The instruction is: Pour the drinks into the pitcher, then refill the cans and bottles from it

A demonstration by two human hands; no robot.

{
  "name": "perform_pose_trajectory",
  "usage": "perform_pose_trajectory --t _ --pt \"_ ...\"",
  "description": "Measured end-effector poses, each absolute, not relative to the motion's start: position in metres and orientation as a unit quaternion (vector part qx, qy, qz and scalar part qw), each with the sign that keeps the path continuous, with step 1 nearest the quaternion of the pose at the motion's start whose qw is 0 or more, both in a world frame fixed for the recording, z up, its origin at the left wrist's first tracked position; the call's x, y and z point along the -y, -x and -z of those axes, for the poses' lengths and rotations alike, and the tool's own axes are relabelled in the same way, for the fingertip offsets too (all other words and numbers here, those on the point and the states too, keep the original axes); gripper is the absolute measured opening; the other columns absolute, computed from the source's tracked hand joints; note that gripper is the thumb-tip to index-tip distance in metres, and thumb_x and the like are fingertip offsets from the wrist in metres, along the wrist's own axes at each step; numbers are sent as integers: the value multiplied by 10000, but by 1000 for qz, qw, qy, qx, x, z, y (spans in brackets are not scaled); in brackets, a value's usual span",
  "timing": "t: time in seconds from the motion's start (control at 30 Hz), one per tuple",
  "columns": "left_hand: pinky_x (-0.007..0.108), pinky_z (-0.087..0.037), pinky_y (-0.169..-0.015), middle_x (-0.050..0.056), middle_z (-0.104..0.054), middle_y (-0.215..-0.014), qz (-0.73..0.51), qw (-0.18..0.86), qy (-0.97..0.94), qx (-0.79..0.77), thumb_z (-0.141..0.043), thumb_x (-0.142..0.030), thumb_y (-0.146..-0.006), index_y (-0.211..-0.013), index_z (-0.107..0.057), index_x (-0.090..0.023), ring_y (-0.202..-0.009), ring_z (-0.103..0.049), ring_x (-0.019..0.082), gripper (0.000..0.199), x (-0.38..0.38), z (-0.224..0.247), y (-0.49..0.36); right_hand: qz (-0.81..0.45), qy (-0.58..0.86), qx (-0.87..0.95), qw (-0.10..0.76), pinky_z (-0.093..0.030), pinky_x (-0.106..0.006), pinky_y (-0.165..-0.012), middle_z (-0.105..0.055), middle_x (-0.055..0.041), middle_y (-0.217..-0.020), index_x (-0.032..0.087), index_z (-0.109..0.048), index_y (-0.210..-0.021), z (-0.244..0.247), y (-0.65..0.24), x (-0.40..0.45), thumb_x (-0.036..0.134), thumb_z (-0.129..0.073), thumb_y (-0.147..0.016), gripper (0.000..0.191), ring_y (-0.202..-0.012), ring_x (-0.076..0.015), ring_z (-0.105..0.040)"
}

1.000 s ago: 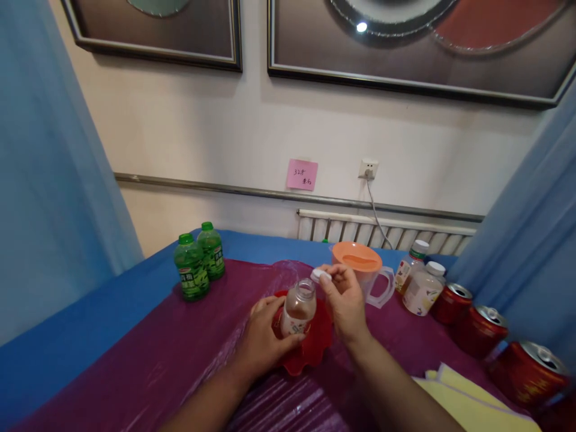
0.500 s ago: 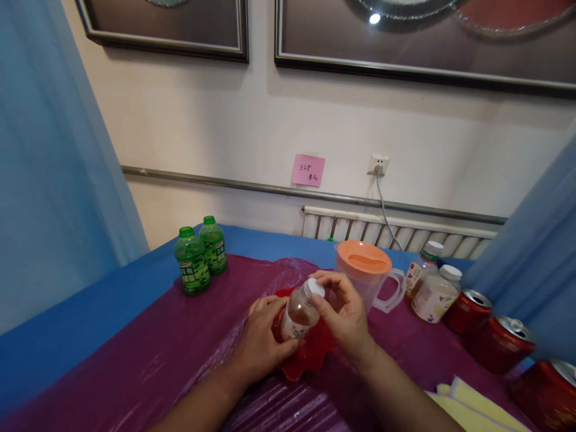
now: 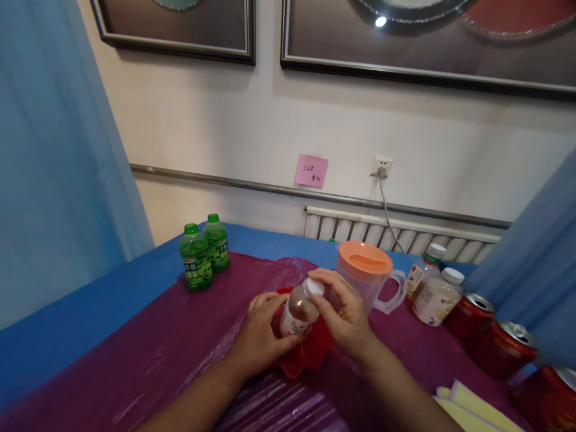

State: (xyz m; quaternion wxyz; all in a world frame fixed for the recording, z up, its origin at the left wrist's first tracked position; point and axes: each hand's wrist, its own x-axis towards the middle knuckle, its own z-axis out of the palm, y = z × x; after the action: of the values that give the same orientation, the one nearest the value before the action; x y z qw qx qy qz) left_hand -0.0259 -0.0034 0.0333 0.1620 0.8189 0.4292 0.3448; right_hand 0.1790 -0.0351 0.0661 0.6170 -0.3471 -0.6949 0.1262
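Observation:
A clear bottle (image 3: 297, 312) with a white cap (image 3: 314, 287) is held slightly tilted above a red dish (image 3: 310, 354). My left hand (image 3: 262, 333) wraps round the bottle's body from the left. The fingers and thumb of my right hand (image 3: 346, 309) pinch the white cap from the right. Behind my right hand is a clear pitcher (image 3: 373, 291) with an orange lid (image 3: 365, 258). Brownish liquid shows inside the held bottle; its lower end is partly hidden by my left hand.
Two green bottles (image 3: 196, 264) stand at the back left. At the right are two white-capped bottles (image 3: 436, 300), several red cans (image 3: 504, 348) and a folded yellow cloth (image 3: 472, 411). Purple plastic sheeting (image 3: 171, 348) covers part of the blue table surface (image 3: 90, 300).
The camera view has shifted slightly. Both hands keep their hold on the bottle and cap, with only a small change in the right fingers' position.

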Motion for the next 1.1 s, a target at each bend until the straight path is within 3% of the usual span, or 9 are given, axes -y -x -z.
perform_pose_trajectory --t 0.17,0.33,0.9,1.1 --pt "464 -466 -1025 67 -685 -1208 -341 169 -821 -426 -812 -543 -699 -1230 -695 -298 -1166 -584 331 596 1 -33 27 -123 343 697 618 -494 -475 -1076 -706 -84 -1253 286 -675 -1257 -66 -180 35 264 -620 -958 305 -1210 -256 -640" --pt "465 -451 -1035 59 -681 -1213 -340 178 -821 -422 -851 -422 -658 -1234 -688 -306 -1172 -579 332 610 2 -33 26 -119 357 670 640 -500 -456 -1074 -706 -80 -1258 287 -693 -1245 -65 -177 37 269 -634 -953 297 -1237 -255 -630" --pt "463 -444 -1029 61 -692 -1203 -337 179 -825 -417 -817 -472 -704 -1235 -686 -291 -1158 -583 320 576 6 -39 26 -102 347 705 610 -478 -433 -1054 -669 -88 -1230 262 -637 -1263 -64 -179 38 245 -595 -966 301 -1180 -240 -620" --pt "473 -445 -1026 57 -694 -1196 -339 184 -826 -412 -840 -411 -671 -1232 -683 -283 -1151 -585 321 597 6 -40 26 -116 352 696 615 -457 -388 -1044 -632 -66 -1222 275 -616 -1259 -60 -176 38 252 -610 -964 295 -1173 -214 -597"
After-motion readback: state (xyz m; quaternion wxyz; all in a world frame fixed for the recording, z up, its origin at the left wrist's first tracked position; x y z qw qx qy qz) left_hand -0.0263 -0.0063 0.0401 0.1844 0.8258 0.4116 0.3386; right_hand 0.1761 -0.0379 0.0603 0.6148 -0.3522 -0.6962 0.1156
